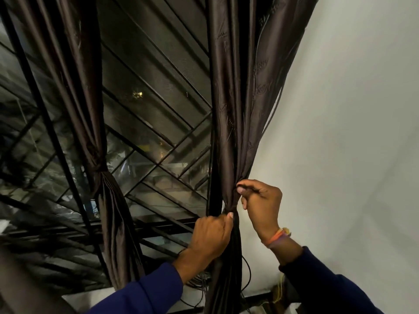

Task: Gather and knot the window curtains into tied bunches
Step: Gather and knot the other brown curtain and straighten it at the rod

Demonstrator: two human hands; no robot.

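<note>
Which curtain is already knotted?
The left curtain, hanging free with a knot at its middle. The right curtain, beside the white wall, is only pinched together by the left hand and right hand.

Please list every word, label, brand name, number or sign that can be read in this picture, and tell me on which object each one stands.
There is no readable text in this view.
The curtain by the wall, gripped by the left hand and right hand, has a woven pattern but no letters.
The knotted curtain is plain.
The wristband shows only coloured threads.
The lights beyond the window grille are too blurred to show any sign.
</note>
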